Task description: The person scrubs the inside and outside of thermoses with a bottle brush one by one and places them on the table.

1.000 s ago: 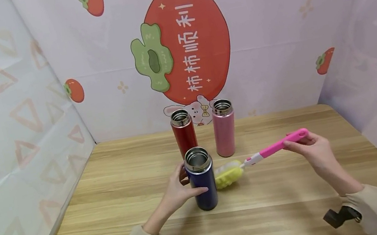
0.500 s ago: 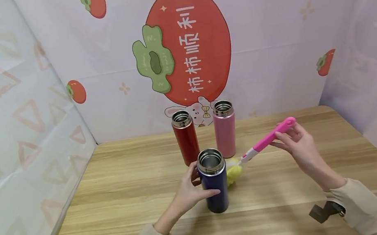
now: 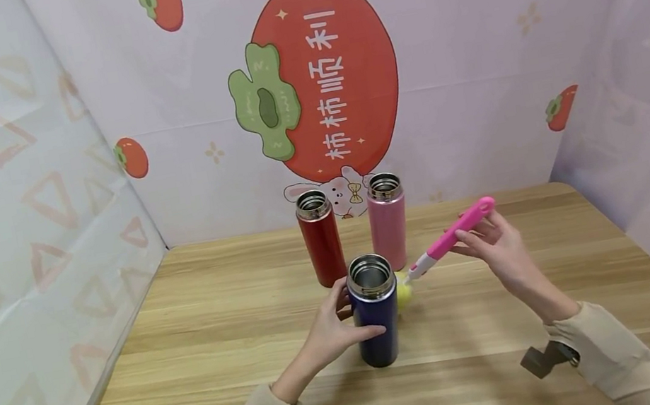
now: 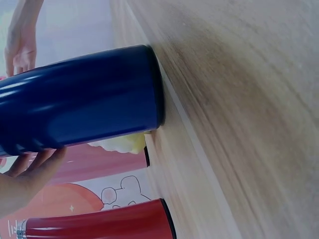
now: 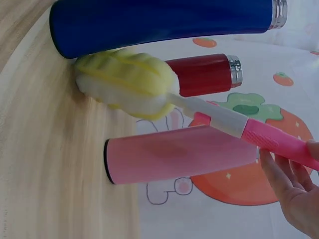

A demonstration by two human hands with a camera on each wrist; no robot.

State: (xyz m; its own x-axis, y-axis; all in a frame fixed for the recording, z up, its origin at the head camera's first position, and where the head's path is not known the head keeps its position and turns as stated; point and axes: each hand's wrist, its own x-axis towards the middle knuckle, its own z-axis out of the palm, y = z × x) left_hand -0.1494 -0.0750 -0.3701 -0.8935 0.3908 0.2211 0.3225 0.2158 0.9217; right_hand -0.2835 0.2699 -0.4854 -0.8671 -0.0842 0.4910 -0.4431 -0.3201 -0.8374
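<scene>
Left hand (image 3: 331, 327) wraps the blue flask (image 3: 375, 310), thumb across the front wall and fingers (image 3: 339, 298) curled round its 9 o'clock side; the flask stands upright near the centre of the wooden worktop (image 3: 198, 367), mouth open and lidless. Right hand (image 3: 497, 252) pinches the pink handle of the bottle brush (image 3: 443, 246) near its far end, fingers narrow round the stem, the brush slanting down toward 8 o'clock so its yellow sponge head (image 3: 403, 292) sits just beside the flask at its 3 o'clock. Head view hides most of the sponge behind the flask; right wrist view shows it whole (image 5: 124, 82), a ribbed, soft oblong on a white neck, close against the flask's base (image 5: 65, 30) and seemingly on the worktop. Left wrist view shows the flask's glossy blue metal wall (image 4: 84, 99) and a scrap of yellow sponge (image 4: 122, 144) behind it. At 12 o'clock of the blue flask stand a red flask (image 3: 320, 239) and a pink flask (image 3: 388, 222), both open cylinders with steel rims, near each other but apart.
</scene>
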